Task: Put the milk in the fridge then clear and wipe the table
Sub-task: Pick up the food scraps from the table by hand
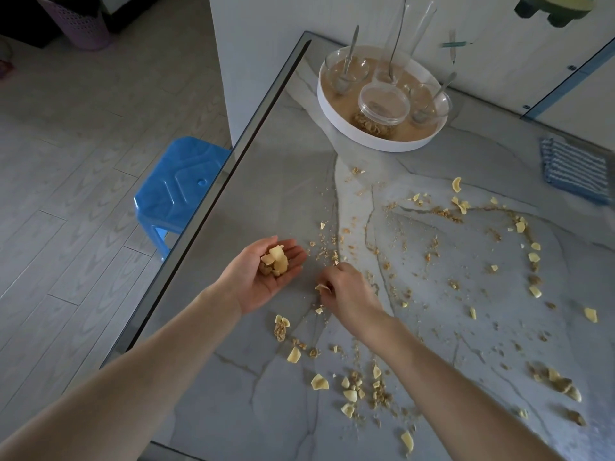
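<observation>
Head view is showing a person standing at the corner of a grey marbled table (266, 181), picking spilled cereal off it by hand. The left hand (266, 277) is lying palm up just over the table near its left edge, fingers loosely cupped around a small heap of flakes (275, 261). The right hand (346, 291) is reaching down beside it, fingertips (324, 289) pinching one pale flake (320, 287) at the surface; the other fingers are curling under, so how tightly they are closing is hard to tell.

No milk is appearing anywhere in view, and no fridge either, so whether that first step is finished cannot be read directly; judging from the clearing now going on, it is probably done. The dishes are looking gathered already: a round white tray (336, 123) is sitting at the far end, holding glass bowls (347, 69) with spoons, a tall glass and a lidded plastic tub (382, 104).

Most of the clearing is remaining. Crumbs and flakes (352, 392) are lying scattered across the near and right parts of the table, with a wide ring of them running toward the right edge. A folded blue striped cloth (572, 168) is lying untouched at the far right, well apart from both hands, so wiping is not yet beginning. The tray also seems to be waiting to be carried off.
</observation>
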A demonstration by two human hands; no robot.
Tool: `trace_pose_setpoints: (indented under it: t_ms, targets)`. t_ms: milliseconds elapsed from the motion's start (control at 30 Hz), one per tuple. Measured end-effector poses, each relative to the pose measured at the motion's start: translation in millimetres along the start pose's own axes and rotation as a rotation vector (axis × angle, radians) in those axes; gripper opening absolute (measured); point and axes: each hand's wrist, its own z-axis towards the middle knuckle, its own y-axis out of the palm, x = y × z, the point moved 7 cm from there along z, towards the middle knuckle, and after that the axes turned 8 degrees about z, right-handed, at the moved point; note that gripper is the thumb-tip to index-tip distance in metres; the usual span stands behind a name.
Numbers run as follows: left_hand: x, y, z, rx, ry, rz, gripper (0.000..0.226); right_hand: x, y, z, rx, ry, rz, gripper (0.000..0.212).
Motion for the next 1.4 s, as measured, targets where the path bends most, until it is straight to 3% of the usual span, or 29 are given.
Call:
trace_pose_setpoints:
  t_ms: [100,267,467,667,733,833,933,1033,1267,1400]
  targets:
    - [-7,0,3,0.013,-0.016,0.002,0.029,3,-5,4,0.021,0.000,0.074,0.018]
    - [-24,5,-1,0.056,-0.034,-0.008,0.030,-6,-35,-3,0.143,-0.007,0.412,0.013]
    - [-28,25,-10,-0.044,-0.014,-0.064,0.027,-45,-38,-10,0.082,-0.174,0.451,0.026]
    - [-22,16,-15,-0.024,0.019,-0.206,0.027,-25,-53,-19,0.272,-0.156,0.545,0.015]
    - [-21,9,-20,-0.007,0.033,-0.215,0.027,-19,-40,-24,0.211,-0.133,0.454,0.017]
    - [-19,-2,-27,0.025,0.067,-0.235,0.029,-20,-2,-34,-0.022,-0.138,0.222,0.026]
    - [-18,-11,-36,0.046,0.103,-0.262,0.028,-30,34,-43,-0.231,-0.175,0.063,0.047]
    - [-18,-18,-46,0.066,0.137,-0.271,0.028,-36,52,-48,-0.289,-0.241,-0.111,0.068]
    - [-24,-25,-63,0.078,0.155,-0.267,0.029,-37,51,-48,-0.208,-0.250,-0.100,0.030]
    - [-31,-27,-64,0.058,0.144,-0.251,0.029,-38,53,-48,-0.166,-0.254,-0.107,0.026]
